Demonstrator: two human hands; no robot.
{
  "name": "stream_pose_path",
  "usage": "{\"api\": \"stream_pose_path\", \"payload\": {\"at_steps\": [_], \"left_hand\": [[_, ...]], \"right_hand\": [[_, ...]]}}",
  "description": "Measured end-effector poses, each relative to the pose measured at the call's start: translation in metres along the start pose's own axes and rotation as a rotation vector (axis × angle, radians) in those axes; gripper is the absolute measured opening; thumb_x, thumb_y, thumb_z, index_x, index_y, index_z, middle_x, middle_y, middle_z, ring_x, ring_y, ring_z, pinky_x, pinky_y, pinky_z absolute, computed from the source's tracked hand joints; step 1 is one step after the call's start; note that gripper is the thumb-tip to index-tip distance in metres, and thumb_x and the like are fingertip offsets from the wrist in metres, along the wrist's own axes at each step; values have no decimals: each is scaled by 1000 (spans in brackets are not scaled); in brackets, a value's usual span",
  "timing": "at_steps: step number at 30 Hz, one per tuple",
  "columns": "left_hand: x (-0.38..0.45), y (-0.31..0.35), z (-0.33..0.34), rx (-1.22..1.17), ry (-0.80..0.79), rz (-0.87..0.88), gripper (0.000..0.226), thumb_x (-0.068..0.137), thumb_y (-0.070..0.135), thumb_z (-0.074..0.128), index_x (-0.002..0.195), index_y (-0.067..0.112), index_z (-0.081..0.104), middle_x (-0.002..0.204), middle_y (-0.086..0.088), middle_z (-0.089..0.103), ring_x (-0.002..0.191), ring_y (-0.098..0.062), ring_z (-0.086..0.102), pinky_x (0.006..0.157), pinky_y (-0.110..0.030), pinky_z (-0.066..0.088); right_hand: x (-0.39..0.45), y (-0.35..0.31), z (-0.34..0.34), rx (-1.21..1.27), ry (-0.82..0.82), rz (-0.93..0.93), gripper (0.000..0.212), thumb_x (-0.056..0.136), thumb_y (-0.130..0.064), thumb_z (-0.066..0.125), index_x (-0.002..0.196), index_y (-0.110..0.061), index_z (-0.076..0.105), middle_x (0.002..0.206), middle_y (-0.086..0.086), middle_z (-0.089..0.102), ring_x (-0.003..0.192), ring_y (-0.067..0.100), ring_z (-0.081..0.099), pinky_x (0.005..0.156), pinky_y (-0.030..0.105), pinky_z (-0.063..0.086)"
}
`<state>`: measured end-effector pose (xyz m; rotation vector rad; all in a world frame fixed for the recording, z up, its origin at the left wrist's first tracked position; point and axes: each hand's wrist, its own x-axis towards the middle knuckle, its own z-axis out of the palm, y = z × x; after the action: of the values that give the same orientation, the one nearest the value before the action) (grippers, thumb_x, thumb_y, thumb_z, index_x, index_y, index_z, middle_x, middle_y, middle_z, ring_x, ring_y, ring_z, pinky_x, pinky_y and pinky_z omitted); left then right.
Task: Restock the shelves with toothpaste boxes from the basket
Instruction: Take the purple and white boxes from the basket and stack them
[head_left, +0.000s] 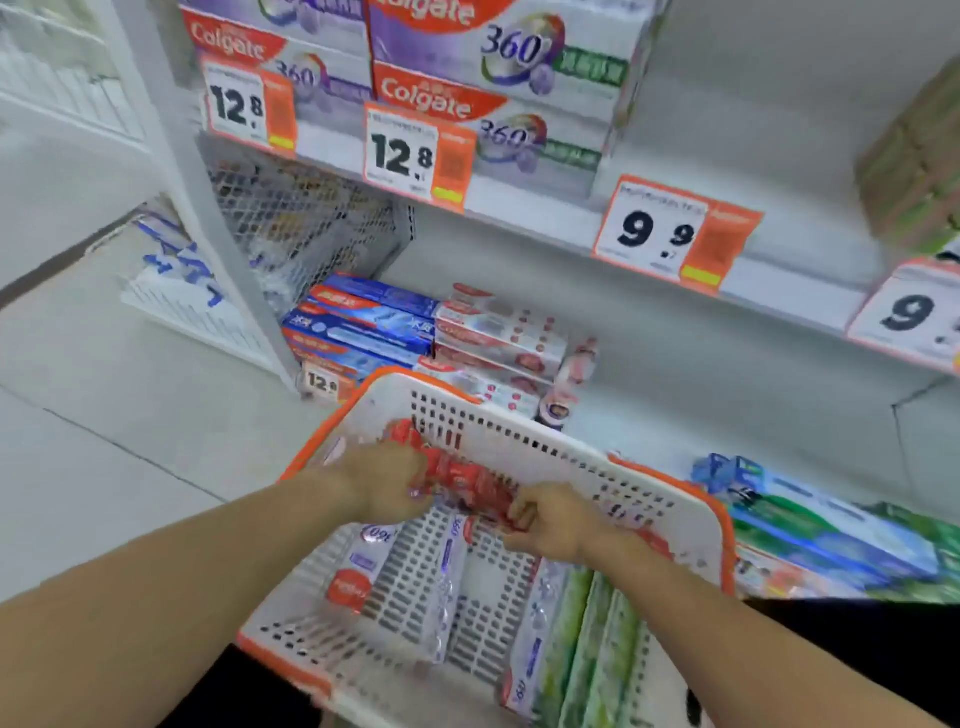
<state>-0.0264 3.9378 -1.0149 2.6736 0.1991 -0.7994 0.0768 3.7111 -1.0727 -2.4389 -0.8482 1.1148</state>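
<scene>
A white basket (545, 452) with an orange rim sits tilted in front of the shelves. Inside it, both hands hold a red toothpaste box (462, 475) near the far wall. My left hand (387, 486) grips its left end and my right hand (550, 525) grips its right end. Purple-and-white toothpaste boxes (405, 571) lie on the basket floor, and green boxes (597, 639) lie at its right side. The image is blurred, so the finger positions are unclear.
Upper shelf (545, 218) carries stacked Colgate 360 boxes (498, 88) behind 12.8 and 9.9 price tags. Lower shelf holds blue boxes (363, 322) and red-and-white boxes (498, 338). Green and blue boxes (831, 535) sit low right. A wire mesh divider (301, 218) stands left.
</scene>
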Motion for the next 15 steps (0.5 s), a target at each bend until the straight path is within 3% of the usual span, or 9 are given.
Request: {"api": "stream_pose_path", "payload": {"at_steps": [4,6,7,9,12,15], "left_hand": [[37,3,88,-192,-134,-169,41,96,49,57,108,9,51,98,-9,56,107,-35,57,76,-32,38],[51,9,127,-328,-143,-278,68,90,54,63,131,2,47,120,-15,59,121,-35,55,89,-38,44],[57,13,141,-394,-147,-333,87,87,56,67,143,-3,37,138,-19,53,128,-35,51,97,-40,44],[64,24,164,-497,-170,-417,106,84,57,71,153,-5,20,153,-21,39,136,-36,45,104,-40,43],[66,33,189,-488,-107,-480,97,84,50,75,150,-1,25,147,-19,45,130,-34,50,99,-38,46],[69,29,190,-515,-80,-481,67,83,36,79,131,2,46,126,-16,59,107,-32,60,83,-37,50]], "right_hand": [[-5,33,4,-12,171,72,19,85,-31,78,91,-16,67,80,-4,63,81,20,63,77,38,55],[-5,40,1,-2,284,48,17,84,-27,78,92,-17,68,82,-4,65,79,17,62,76,34,54],[-5,44,1,17,340,25,17,83,-24,79,94,-16,69,88,-1,65,80,17,61,78,32,53],[-7,52,3,43,423,-15,20,81,-20,79,96,-16,65,100,0,58,86,17,58,79,29,47],[-13,64,18,-39,399,-62,22,85,-27,76,88,-22,55,98,-5,46,80,14,51,74,33,46],[-16,65,40,-49,211,16,29,84,-39,78,83,-21,56,86,-4,60,76,16,58,74,39,53]]}}
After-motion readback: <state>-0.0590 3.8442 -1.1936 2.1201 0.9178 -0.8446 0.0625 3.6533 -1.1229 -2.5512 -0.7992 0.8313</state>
